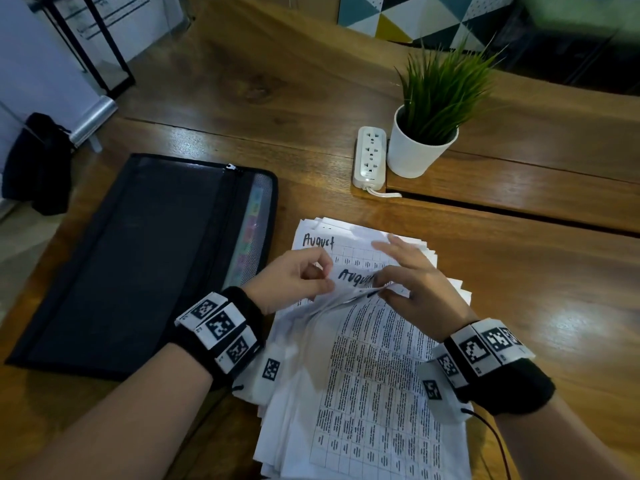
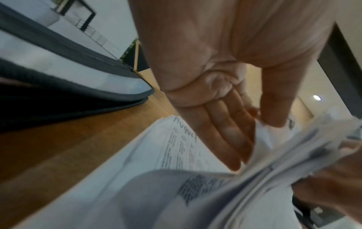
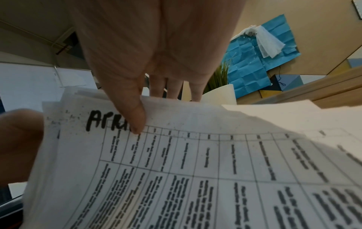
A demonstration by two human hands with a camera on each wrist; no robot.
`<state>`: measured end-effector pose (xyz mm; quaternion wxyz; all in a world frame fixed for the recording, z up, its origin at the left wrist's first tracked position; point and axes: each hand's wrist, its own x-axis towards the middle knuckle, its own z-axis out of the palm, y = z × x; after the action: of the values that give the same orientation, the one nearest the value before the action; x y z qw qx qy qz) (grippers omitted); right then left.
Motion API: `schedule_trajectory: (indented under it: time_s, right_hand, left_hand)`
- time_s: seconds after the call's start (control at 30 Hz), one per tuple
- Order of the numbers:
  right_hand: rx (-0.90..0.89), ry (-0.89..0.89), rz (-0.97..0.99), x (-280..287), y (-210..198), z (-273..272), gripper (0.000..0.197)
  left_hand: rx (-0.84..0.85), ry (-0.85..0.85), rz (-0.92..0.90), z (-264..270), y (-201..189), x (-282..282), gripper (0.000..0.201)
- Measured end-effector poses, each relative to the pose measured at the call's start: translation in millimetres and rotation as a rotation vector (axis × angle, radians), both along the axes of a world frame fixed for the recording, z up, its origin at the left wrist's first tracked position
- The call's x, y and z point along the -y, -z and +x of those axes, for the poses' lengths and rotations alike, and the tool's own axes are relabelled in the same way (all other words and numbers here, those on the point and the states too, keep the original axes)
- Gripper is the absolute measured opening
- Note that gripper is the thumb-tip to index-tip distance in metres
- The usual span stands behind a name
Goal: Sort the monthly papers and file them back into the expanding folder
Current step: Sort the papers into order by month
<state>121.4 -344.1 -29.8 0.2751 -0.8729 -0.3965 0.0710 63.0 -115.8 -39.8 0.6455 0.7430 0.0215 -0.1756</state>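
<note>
Between both hands, at the near middle of the wooden table (image 1: pixel 242 109), a loose sheaf of white printed sheets with ruled tables (image 1: pixel 374 382) is being leafed through. The top edge of the lifted sheets is pinched by the right hand (image 1: pixel 412 289), thumb pressed on a sheet with a handwritten heading beginning "A", part of it hidden by the thumb, in the right wrist view. The left edge of the same bundle is pinched by the curled fingers of the left hand (image 1: pixel 294 278). Beneath the lifted sheets, two pages headed "August" (image 1: pixel 320 242) are exposed. Just left of the papers, the black mesh expanding folder with coloured tabs (image 1: pixel 149 258) lies flat; its zip appears closed. Sorting is judged to be under way, and no filing is visible. Beyond, a white power strip (image 1: pixel 370 156) and a white potted grass plant (image 1: pixel 422 143) stand.
</note>
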Motion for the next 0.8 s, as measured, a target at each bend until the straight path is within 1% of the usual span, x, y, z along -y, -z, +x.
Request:
schedule_trajectory:
  time_s: [0.03,0.07,0.1,0.13,0.17,0.2,0.23,0.27,0.3,0.33,0.37,0.43,0.47,0.5,0.57,0.63,0.7,0.73,0.8]
  right_hand:
    - [-0.024,-0.009,-0.012,-1,-1,0,0.015]
    - [-0.043,-0.008,-0.016,-2,-3,-1,0.015]
    - [-0.054,0.002,-0.01,-2,-5,-2,0.015]
    - [-0.061,0.015,0.0,-3,-8,-4,0.015]
    - [-0.08,0.035,0.007,-3,-12,-6,0.018]
    - [-0.115,0.055,0.005,-4,-16,-9,0.025]
    - [-0.161,0.074,0.003,-4,-18,-11,0.033]
    - [-0.197,0.089,0.002,-4,-18,-13,0.043]
    - [-0.211,0.1,0.003,-4,-17,-14,0.05]
    - [-0.196,0.102,0.004,-4,-16,-14,0.051]
    - [-0.152,0.095,0.008,-3,-14,-14,0.045]
    - [-0.035,0.043,0.029,-2,-10,-13,0.025]
    - [-0.008,0.018,0.034,-2,-9,-12,0.017]
    - [-0.008,0.006,0.035,-1,-7,-11,0.013]
    - [-0.01,-0.006,0.037,0,-4,-9,0.013]
    - [0.002,-0.001,0.035,1,-2,-9,0.013]
    - [-0.008,0.028,0.032,1,-1,-9,0.014]
    - [-0.015,0.041,0.033,1,-1,-9,0.014]
    - [-0.017,0.052,0.026,0,-1,-8,0.014]
  left_hand:
    - [-0.013,0.002,-0.042,0,-3,0,0.024]
    - [-0.014,-0.035,-0.056,0,-4,-1,0.022]
    - [0.007,-0.107,-0.04,2,-5,-2,0.02]
    - [0.05,-0.207,0.035,6,-2,-3,0.017]
    - [0.086,-0.304,0.158,10,3,-4,0.012]
    - [0.097,-0.376,0.291,15,9,-6,0.013]
    - [0.072,-0.413,0.405,20,14,-7,0.023]
    - [0.033,-0.418,0.475,24,18,-6,0.03]
    - [0.006,-0.414,0.519,26,20,-6,0.031]
    - [0.008,-0.416,0.549,28,21,-4,0.027]
    - [0.022,-0.435,0.57,30,21,-2,0.022]
    - [0.044,-0.494,0.556,32,22,-1,0.019]
    - [0.04,-0.515,0.531,32,22,0,0.023]
    - [0.021,-0.527,0.501,33,22,1,0.029]
    - [-0.023,-0.535,0.457,34,22,0,0.037]
    - [-0.013,-0.552,0.433,32,21,0,0.031]
    - [0.061,-0.554,0.396,29,18,0,0.021]
    - [0.102,-0.527,0.352,27,15,0,0.017]
    - [0.156,-0.409,0.243,20,8,2,0.019]
